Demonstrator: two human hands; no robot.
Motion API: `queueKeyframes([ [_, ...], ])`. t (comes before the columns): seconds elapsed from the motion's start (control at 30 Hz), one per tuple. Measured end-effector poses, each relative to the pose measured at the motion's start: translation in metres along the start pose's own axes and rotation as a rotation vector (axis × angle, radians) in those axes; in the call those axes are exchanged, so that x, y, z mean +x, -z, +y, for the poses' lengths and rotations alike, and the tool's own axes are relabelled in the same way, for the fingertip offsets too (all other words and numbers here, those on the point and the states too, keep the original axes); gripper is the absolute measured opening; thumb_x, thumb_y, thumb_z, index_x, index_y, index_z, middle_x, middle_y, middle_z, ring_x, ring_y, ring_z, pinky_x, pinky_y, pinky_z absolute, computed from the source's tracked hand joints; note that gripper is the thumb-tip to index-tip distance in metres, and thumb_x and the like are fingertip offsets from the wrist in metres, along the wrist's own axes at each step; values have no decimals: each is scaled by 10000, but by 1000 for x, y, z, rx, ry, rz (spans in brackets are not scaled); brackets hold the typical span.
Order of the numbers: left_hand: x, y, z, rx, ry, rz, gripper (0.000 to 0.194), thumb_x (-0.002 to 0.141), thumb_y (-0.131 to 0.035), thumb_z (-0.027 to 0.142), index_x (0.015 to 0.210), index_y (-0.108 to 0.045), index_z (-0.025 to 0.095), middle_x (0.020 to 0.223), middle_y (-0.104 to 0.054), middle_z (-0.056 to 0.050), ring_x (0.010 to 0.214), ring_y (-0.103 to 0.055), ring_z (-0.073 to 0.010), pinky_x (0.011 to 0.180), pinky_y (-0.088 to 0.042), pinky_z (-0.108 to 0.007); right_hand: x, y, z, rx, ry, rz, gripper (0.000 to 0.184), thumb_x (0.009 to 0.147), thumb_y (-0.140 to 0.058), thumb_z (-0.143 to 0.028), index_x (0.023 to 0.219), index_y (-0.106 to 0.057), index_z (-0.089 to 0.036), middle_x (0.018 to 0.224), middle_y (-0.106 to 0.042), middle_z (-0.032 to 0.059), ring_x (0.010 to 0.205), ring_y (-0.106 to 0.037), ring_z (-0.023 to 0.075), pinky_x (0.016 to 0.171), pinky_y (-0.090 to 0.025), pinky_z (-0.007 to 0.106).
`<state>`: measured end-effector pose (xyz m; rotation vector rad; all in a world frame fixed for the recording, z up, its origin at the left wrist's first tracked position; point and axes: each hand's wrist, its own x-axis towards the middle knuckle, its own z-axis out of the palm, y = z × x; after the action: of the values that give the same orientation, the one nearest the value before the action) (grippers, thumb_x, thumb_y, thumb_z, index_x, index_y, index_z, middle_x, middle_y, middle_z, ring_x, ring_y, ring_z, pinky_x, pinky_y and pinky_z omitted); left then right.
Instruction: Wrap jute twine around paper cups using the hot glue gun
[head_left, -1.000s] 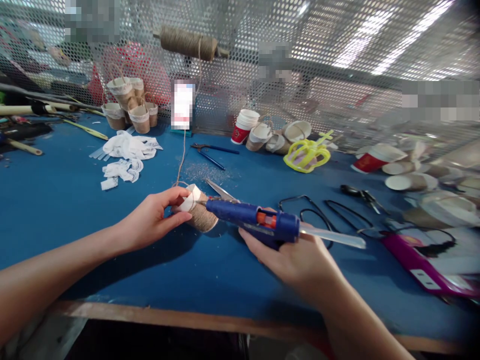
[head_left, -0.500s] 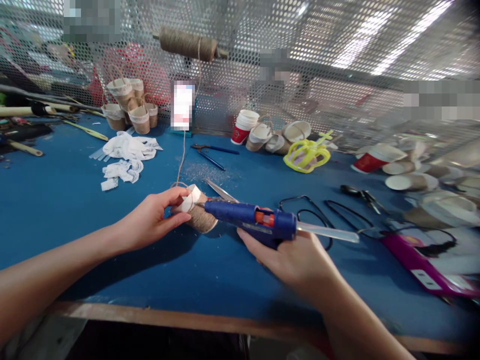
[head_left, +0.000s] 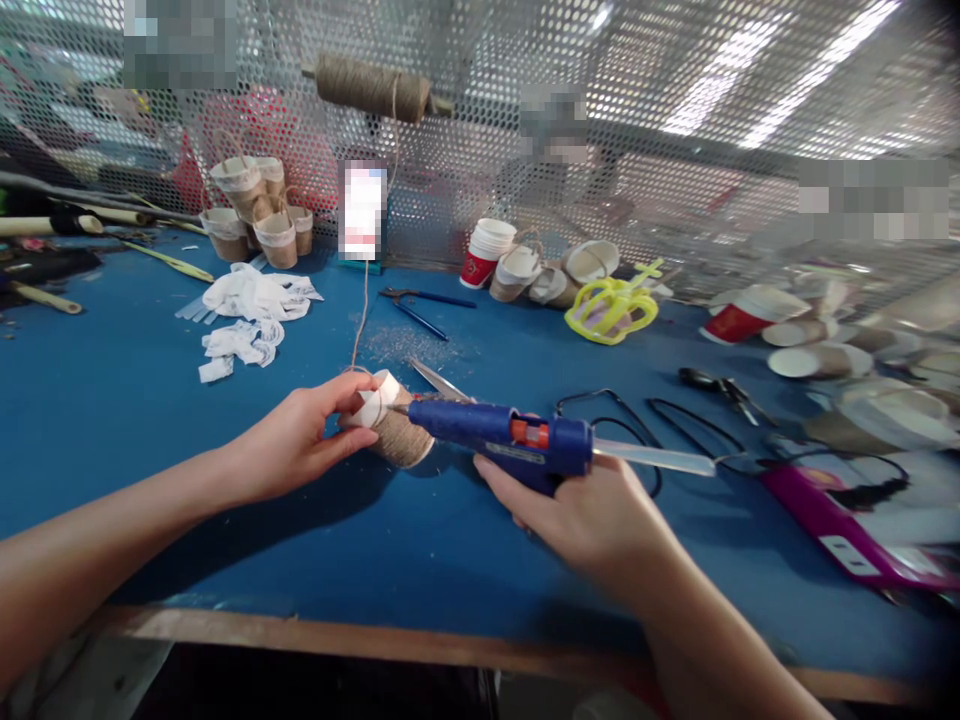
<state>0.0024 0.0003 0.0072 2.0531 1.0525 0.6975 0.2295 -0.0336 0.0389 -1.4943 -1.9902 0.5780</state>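
Between the thumb and fingers of my left hand (head_left: 322,430) is the white rim of a paper cup (head_left: 403,437), tilted on its side and wrapped in brown twine over its lower part. A strand of twine (head_left: 362,325) runs from the cup up to a twine spool (head_left: 373,87) on a rod at the mesh. My right hand (head_left: 592,510) grips a blue hot glue gun (head_left: 465,424) with a clear glue stick (head_left: 656,458) out of its back. The gun's nozzle meets or nearly meets the cup by the rim; contact is hard to judge.
Behind the gun lie scissors (head_left: 439,380), and farther back pliers (head_left: 427,298). White lace (head_left: 255,295) and twine-wrapped cups (head_left: 276,240) are at left. A yellow crown-shaped piece (head_left: 611,312), black cables (head_left: 611,395) and a purple power strip (head_left: 832,530) are at right.
Hands, cup and glue gun keep nearly the same position. The whole view has shifted very slightly.
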Motion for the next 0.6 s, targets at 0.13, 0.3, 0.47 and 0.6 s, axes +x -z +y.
queueKeyframes([
  [0.13, -1, -1, -4, 7, 10, 20, 398, 809, -487, 297, 1174, -420, 153, 1028, -552, -101, 906, -561, -217, 811, -456, -372, 4, 4, 1, -77, 22, 60, 154, 710, -454, -286, 650, -572, -208, 559, -573, 23, 521, -550, 163, 504, -441, 284],
  [0.3, -1, -1, -5, 8, -6, 15, 403, 813, -474, 293, 1187, -416, 155, 978, -561, -93, 902, -562, -219, 810, -457, -383, 2, 3, 2, -105, 36, 87, 173, 708, -451, -305, 641, -570, -198, 570, -591, 31, 527, -564, 161, 514, -456, 275],
  [0.47, 0, 0, -3, 15, -9, 5, 400, 810, -477, 287, 1181, -425, 147, 946, -569, -90, 894, -564, -222, 803, -458, -392, 3, 1, 6, -98, -20, 78, 174, 707, -479, -339, 654, -556, -193, 547, -564, 19, 505, -546, 160, 491, -446, 274],
  [0.6, -1, 0, -4, 23, -5, 7, 408, 806, -486, 299, 1178, -422, 144, 943, -582, -89, 896, -565, -222, 830, -443, -403, 6, 4, 3, -98, -80, 38, 167, 711, -485, -325, 631, -555, -196, 422, -477, -25, 370, -457, 117, 374, -372, 241],
])
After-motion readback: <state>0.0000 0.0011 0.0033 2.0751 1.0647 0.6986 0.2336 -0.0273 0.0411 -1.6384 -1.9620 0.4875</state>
